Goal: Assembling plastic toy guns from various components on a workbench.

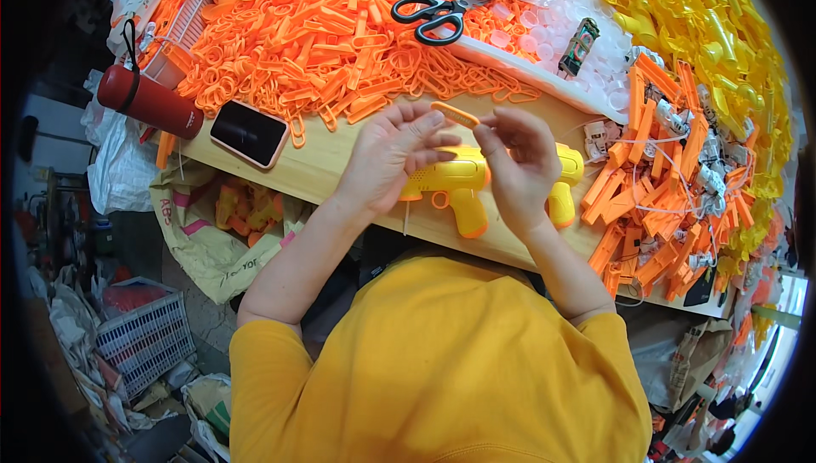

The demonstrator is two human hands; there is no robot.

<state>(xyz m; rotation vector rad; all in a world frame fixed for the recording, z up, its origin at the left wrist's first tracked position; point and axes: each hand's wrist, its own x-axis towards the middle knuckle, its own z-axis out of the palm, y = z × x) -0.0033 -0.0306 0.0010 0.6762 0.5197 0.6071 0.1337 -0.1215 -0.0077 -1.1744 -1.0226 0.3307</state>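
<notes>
printed letters, cream sack, seemingly partial

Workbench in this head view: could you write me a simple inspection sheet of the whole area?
Surface: pale wooden tabletop, its far side covered by parts.
Work pieces: small elongated orange plastic piece; two yellow gun-shaped plastic bodies.
Clutter: heaped orange plastic parts, black-handled scissors, dark-screened phone, red cylindrical bottle.
Hands: right hand pinches the small piece; left hand is at its other end, contact unclear.
Cables: thin pale wires among orange plastic bars, right.
Surroundings: white plastic crate and pale sack, lower left.
</notes>
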